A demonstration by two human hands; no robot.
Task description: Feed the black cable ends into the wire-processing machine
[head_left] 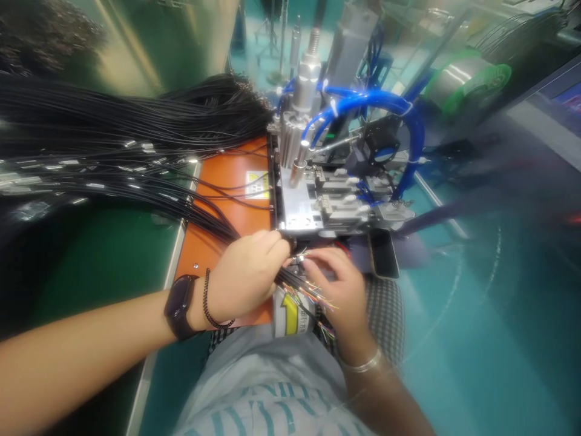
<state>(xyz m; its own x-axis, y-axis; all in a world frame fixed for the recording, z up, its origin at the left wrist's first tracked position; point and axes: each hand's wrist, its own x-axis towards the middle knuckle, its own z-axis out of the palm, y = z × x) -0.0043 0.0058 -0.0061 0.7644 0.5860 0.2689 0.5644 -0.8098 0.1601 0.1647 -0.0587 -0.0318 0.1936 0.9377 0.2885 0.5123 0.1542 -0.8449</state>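
My left hand (249, 266) is closed around a bundle of black cables (213, 221) at the front edge of the machine. Past its fingers the cables' stripped ends fan out in thin coloured wires (318, 295). My right hand (342, 284) curls in from the right, with thumb and fingertips pinched on a wire end (299, 259) that has a small light-coloured piece on it. Exactly what that piece is cannot be made out. Just above both hands stands a machine with a bright metal plate (297, 209) and an upright cylinder (299, 130).
An orange panel (231, 172) lies left of the machine, with a large mass of black cables (136, 115) spread across it. Blue air hoses (385, 100) arch over the machine. A phone (384, 253) rests at its right front. A green spool (472, 82) stands behind.
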